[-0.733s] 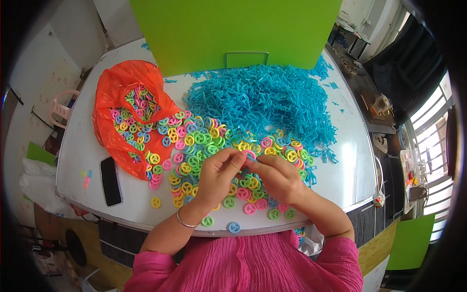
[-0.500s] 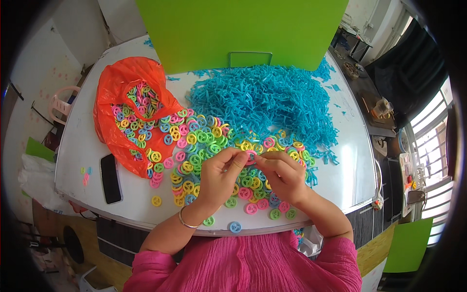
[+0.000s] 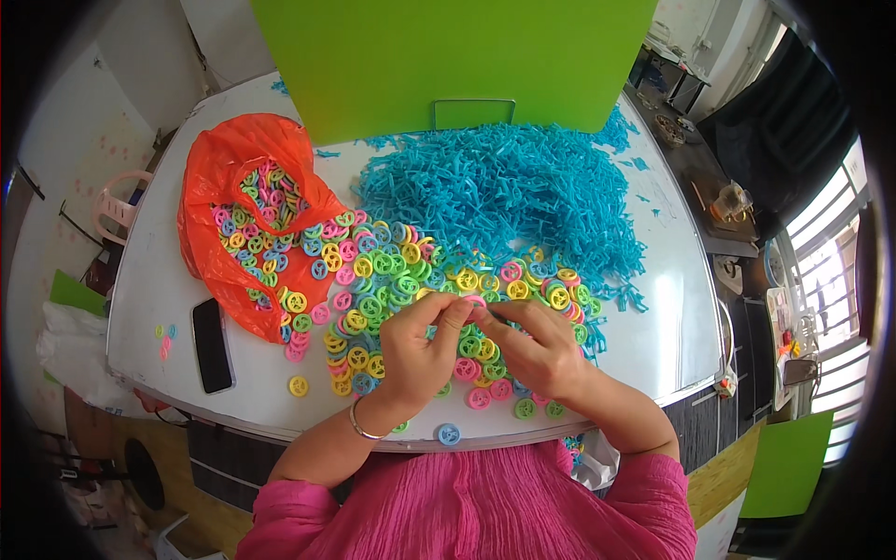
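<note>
Before my chest, my left hand (image 3: 418,343) is closed in a pinch on a small pink plastic wheel (image 3: 475,301), mostly covered by its thumb and finger. The fingertips of my right hand (image 3: 539,350) press together against the wheel's near side, meeting the left thumb; whatever they hold is hidden. Under and around both hands lies a spread of small spoked wheels (image 3: 371,308) in pink, yellow, green and blue. Just beyond it rises a large heap of thin blue plastic pieces (image 3: 495,187).
An orange-red plastic bag (image 3: 210,177) lies open at the left, full of more wheels. Nearer stands a black phone (image 3: 213,345), lying flat on the white table (image 3: 159,289). A green panel (image 3: 448,56) with a metal handle closes off the far side. One blue wheel (image 3: 449,434) rests by the front edge.
My right fingertips have shifted left and closed in on the pink wheel, which is now more covered. The whole view has shifted slightly; the table's contents look the same.
</note>
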